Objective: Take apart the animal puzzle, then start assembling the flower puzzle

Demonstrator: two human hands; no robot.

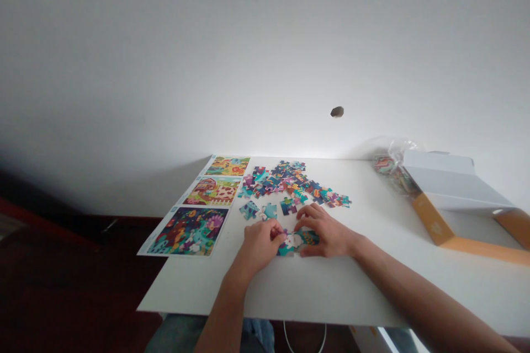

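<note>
Puzzle strip (293,241), joined pieces with white rabbit, flat on white table (331,292), between both hands
Left hand (261,240): thumb and forefinger pinched on strip's left end
Right hand (329,231): arched over right end, fingertips at far side, thumb at near edge; cannot tell whether gripping or only resting
Loose pieces (290,183) heaped beyond hands; picture sheet (188,207) left of them, open box (439,231) well to right

Puzzle pieces (271,183) show teal, purple and navy, the box (434,222) orange, the table (331,292) white.
</note>
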